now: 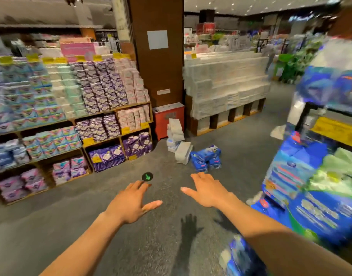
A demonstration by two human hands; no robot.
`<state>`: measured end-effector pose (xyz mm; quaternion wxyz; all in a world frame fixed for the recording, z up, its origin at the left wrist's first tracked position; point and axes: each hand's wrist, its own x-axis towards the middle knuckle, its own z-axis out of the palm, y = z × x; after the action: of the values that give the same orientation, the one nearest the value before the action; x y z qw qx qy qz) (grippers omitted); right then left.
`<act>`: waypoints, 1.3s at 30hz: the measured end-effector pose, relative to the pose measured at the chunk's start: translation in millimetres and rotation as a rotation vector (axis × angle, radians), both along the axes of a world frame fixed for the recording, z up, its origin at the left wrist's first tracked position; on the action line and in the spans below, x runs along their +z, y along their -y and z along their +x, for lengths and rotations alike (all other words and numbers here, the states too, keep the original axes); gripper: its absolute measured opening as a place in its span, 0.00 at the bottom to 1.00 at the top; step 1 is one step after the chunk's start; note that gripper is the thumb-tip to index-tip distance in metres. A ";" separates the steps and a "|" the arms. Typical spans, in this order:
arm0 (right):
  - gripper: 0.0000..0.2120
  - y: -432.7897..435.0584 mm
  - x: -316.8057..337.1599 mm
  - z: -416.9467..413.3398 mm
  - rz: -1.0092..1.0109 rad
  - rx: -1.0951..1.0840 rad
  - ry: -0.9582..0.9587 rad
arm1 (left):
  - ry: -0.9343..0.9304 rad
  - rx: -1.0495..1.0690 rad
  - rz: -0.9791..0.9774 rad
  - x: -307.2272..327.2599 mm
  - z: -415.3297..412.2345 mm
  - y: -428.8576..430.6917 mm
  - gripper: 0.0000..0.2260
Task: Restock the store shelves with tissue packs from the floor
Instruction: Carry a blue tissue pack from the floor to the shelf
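Blue tissue packs (206, 157) on floor (71, 226) ahead; left hand (131, 202), right hand (208, 191) outstretched, fingers spread, holding nothing.

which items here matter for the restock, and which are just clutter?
Job: blue packs on the floor, pale packs stacked beside them, wooden shelves, left hand, right hand.
Clutter: red box, green arrow sticker, brown pillar.

A brown pillar (161, 72) rises from grey speckled floor (75, 220) under small bright ceiling lights (250, 6).
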<state>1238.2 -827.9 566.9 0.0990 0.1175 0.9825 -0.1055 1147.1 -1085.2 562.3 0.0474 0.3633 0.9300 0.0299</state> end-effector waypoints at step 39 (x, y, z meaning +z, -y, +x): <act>0.39 -718.7 -49.0 -747.5 0.016 -0.371 0.040 | 0.129 -0.302 0.153 -67.2 -829.9 -759.6 0.55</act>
<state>490.6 -109.2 517.9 0.0965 0.2997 0.9425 -0.1120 317.2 -325.6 495.2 0.0830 0.4986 0.8550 0.1165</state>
